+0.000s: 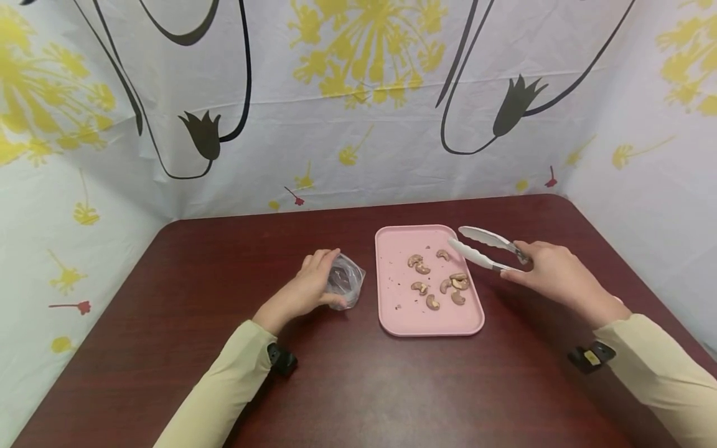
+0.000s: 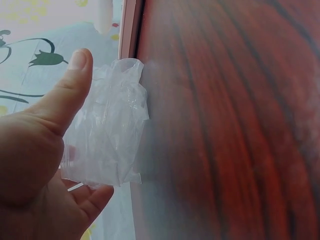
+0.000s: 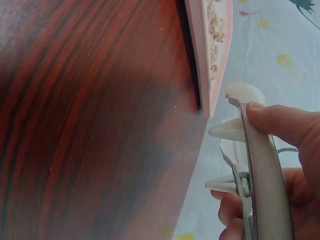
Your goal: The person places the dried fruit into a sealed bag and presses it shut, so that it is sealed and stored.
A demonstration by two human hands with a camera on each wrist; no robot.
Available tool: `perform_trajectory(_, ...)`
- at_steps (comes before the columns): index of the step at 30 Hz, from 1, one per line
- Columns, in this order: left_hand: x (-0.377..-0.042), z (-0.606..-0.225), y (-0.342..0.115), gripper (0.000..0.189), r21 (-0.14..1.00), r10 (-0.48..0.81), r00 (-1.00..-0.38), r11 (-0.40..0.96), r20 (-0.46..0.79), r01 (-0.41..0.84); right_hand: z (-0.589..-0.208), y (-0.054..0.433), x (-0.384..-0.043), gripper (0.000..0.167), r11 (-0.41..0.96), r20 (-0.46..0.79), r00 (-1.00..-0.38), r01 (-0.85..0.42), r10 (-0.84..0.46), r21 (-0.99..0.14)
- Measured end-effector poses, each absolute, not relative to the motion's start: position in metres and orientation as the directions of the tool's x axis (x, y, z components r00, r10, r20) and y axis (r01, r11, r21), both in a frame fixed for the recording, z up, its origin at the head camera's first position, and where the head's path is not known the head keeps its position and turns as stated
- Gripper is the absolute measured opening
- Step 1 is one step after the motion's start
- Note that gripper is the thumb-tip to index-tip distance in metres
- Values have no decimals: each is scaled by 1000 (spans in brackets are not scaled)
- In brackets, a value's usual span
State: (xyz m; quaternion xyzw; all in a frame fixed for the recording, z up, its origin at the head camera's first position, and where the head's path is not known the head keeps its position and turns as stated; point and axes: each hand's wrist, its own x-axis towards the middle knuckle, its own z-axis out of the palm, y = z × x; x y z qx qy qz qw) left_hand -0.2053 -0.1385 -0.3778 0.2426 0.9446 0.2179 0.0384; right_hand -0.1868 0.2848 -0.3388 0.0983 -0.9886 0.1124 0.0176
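Note:
In the head view, my left hand (image 1: 305, 283) curves round a clear plastic bag (image 1: 345, 281) left of the pink tray, thumb on the near side and fingers on the far side. The bag (image 2: 112, 125) has crinkled walls in the left wrist view. My right hand (image 1: 551, 274) grips a pair of tongs (image 1: 484, 246) with white, scalloped ends. Its two arms are spread apart, one tip overlapping the tray's upper right edge. Several curved brown cashew nuts (image 1: 433, 302) lie scattered on the tray (image 1: 406, 323), with nothing between the tongs' tips.
Small dark crumbs dot the tray among the nuts. The dark red wooden table (image 1: 358, 386) reaches back to a patterned white cloth (image 1: 347, 174), which also stands along both sides. A small pale object (image 1: 618, 300) peeks out behind my right wrist.

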Motion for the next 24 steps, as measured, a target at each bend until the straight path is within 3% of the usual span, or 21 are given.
perform_trajectory(24, -203, -379, -136, 107, 391, 439, -897, 818, 53, 423, -322, 262, -191, 51, 945, 37, -949, -317, -315, -84)
